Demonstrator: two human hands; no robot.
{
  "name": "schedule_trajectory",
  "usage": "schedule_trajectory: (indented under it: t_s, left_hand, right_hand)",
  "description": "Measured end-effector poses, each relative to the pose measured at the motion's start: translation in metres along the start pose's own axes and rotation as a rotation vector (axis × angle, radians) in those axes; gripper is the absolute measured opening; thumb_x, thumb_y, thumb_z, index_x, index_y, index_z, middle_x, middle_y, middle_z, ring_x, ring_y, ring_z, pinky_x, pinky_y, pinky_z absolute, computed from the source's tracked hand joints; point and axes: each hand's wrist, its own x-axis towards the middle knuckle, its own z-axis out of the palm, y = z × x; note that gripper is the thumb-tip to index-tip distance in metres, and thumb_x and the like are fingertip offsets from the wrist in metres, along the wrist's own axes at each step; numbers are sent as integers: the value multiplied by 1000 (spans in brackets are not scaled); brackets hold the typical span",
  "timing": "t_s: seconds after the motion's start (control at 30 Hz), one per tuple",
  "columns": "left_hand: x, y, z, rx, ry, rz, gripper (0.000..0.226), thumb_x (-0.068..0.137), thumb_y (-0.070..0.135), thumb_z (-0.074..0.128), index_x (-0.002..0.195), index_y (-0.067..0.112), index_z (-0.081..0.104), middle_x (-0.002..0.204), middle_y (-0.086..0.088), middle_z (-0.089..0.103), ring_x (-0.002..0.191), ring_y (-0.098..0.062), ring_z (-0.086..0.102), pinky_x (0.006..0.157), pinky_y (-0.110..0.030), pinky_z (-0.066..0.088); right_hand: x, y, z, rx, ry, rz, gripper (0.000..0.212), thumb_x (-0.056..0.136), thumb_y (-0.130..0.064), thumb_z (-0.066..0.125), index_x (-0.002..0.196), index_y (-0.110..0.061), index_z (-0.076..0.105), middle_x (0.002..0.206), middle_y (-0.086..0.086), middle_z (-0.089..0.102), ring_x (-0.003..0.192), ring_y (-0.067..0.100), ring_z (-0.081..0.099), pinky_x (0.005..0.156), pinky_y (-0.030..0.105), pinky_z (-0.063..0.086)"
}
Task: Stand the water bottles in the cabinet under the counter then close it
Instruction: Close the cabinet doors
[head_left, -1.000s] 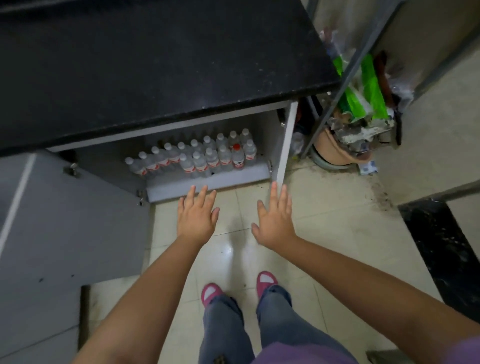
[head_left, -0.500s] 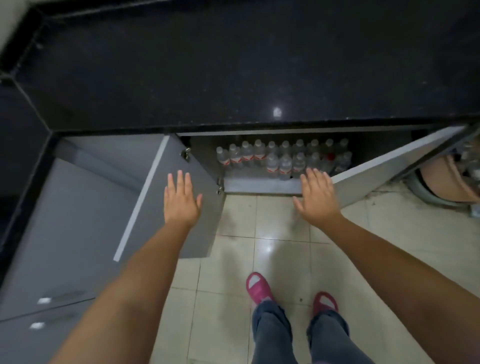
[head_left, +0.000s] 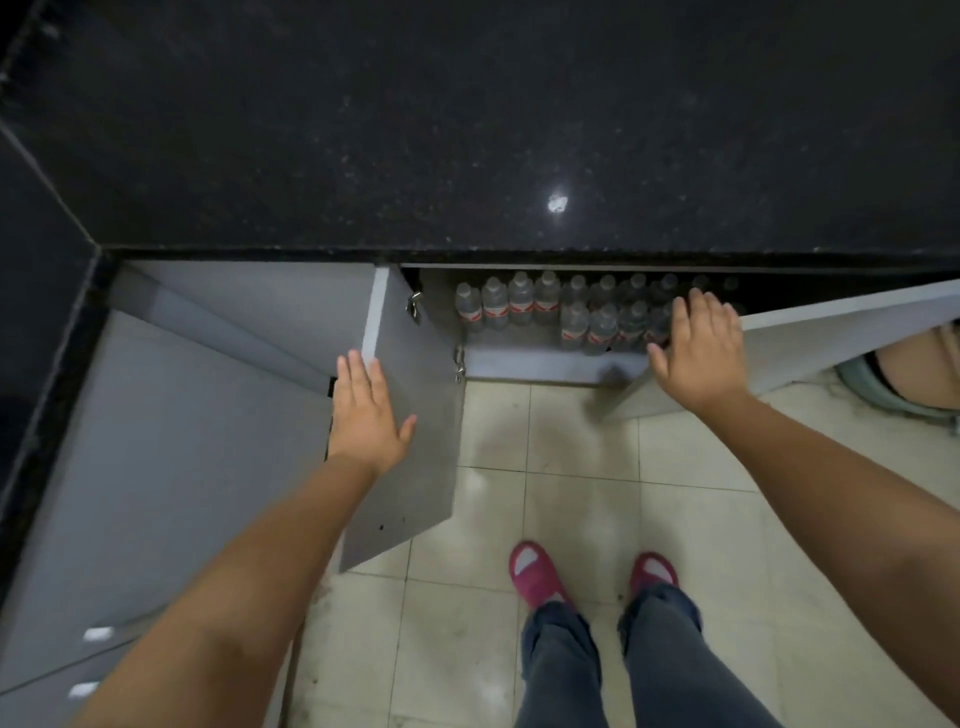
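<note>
Two rows of water bottles (head_left: 566, 312) stand upright inside the cabinet (head_left: 545, 366) under the dark worktop (head_left: 467, 130). Both hands are flat and spread, gripping nothing: the left hand (head_left: 366, 413) lies on the left door (head_left: 415, 415), the right hand (head_left: 698, 351) on the right door (head_left: 831, 338), just in front of the rightmost bottles.
</note>
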Motion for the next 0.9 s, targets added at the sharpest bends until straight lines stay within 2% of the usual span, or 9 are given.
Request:
schedule_trajectory:
  t_s: [0.13, 0.27, 0.4, 0.53, 0.63, 0.7, 0.77, 0.83, 0.9]
  left_hand:
    - [-15, 39, -3, 80, -55, 277, 86, 94, 53, 34, 147, 4, -11, 145, -13, -33, 143, -33, -24, 113, -41, -19]
    - [-11, 94, -7, 216, -56, 551, 91, 85, 69, 17, 149, 9, -7, 158, -10, -18, 133, -22, -31, 109, -39, -21]
    - [14, 162, -15, 166, -1, 489, 88, 89, 64, 23, 149, 7, -8, 159, -12, -14, 147, -26, -16, 120, -43, -8]
    - [35, 212, -24, 73, 136, 351, 74, 97, 50, 24, 148, 7, -9, 159, -12, -14, 148, -25, -13, 121, -42, -6]
    - [41, 232, -31, 96, 162, 257, 72, 99, 47, 22, 148, 6, -9, 159, -15, -11, 148, -27, -10, 121, -43, -2]
    - [40, 238, -35, 131, 261, 295, 69, 96, 45, 26, 146, -1, 10, 156, -20, 19, 146, -29, 19, 118, -47, 21]
    - [43, 246, -37, 138, 288, 411, 64, 84, 40, 33, 129, -5, 42, 132, -22, 58, 122, -33, 57, 94, -55, 47]
    - [49, 254, -49, 126, 293, 422, 62, 82, 37, 36, 122, -7, 55, 126, -24, 61, 119, -35, 58, 88, -60, 48]
    - [56, 266, -67, 112, 292, 408, 65, 92, 38, 32, 138, -7, 36, 147, -26, 38, 139, -30, 25, 108, -57, 32]
  right_hand:
    - [-1, 7, 1, 40, 28, -64, 66, 93, -37, 35, 144, 3, 23, 154, 24, 19, 145, 35, 16, 121, 43, 8]
    - [-2, 23, -3, 66, -37, -170, 66, 90, -36, 24, 147, -2, 17, 158, 17, 10, 147, 29, 9, 121, 40, 6]
    - [-3, 41, -4, 53, -21, -236, 54, 96, -21, 39, 143, 2, 26, 155, 19, 23, 144, 32, 22, 119, 39, 7]
    - [1, 57, 6, 35, 8, -254, 51, 83, -21, 34, 122, 4, 56, 128, 21, 61, 119, 37, 58, 99, 53, 36]
    - [1, 67, 8, 7, 44, -270, 55, 84, -25, 29, 126, 2, 53, 131, 19, 59, 126, 32, 51, 109, 46, 24]
    - [6, 75, 1, 40, 206, -252, 51, 88, -25, 28, 128, 0, 48, 131, 19, 59, 132, 30, 43, 122, 34, 8]
    - [16, 82, -12, 77, 364, -250, 44, 93, -27, 27, 127, -3, 40, 131, 20, 59, 130, 29, 34, 119, 35, -2]
    - [32, 88, -27, 37, 439, -212, 49, 86, -33, 34, 126, -5, 40, 129, 18, 61, 128, 31, 41, 116, 48, 20]
    - [49, 92, -44, -20, 390, -108, 57, 80, -38, 35, 124, -4, 50, 127, 15, 63, 121, 32, 57, 97, 57, 44]
